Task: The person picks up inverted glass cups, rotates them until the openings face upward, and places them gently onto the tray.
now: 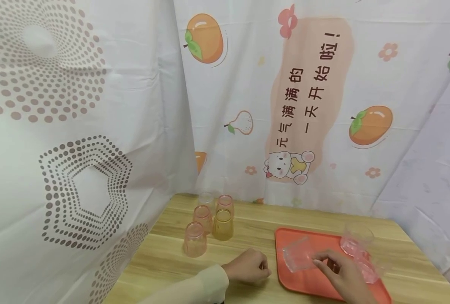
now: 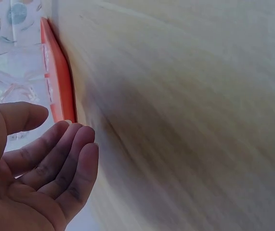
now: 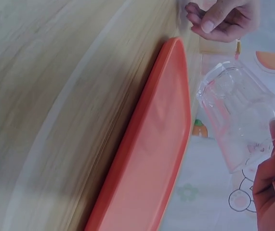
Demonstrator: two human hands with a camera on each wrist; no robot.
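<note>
My right hand (image 1: 340,270) pinches a clear cup (image 1: 298,254) by its rim, between thumb and fingers. The cup is tilted over the red tray (image 1: 316,287), its base pointing left; in the right wrist view the clear cup (image 3: 241,113) has a ridged base and nothing inside. My left hand (image 1: 248,267) is low over the table, left of the tray, with nothing in it. In the left wrist view the fingers (image 2: 55,166) are loosely curled, apart from the thumb. Transparent cups (image 1: 365,266) are at the tray's right side, partly behind the right hand.
Several tumblers stand upside down at the table's back left: pink ones (image 1: 195,240), a yellow one (image 1: 223,226) and a clear one (image 1: 206,200). A printed curtain (image 1: 240,84) hangs behind the wooden table (image 1: 164,257), and another (image 1: 76,190) lines the left side.
</note>
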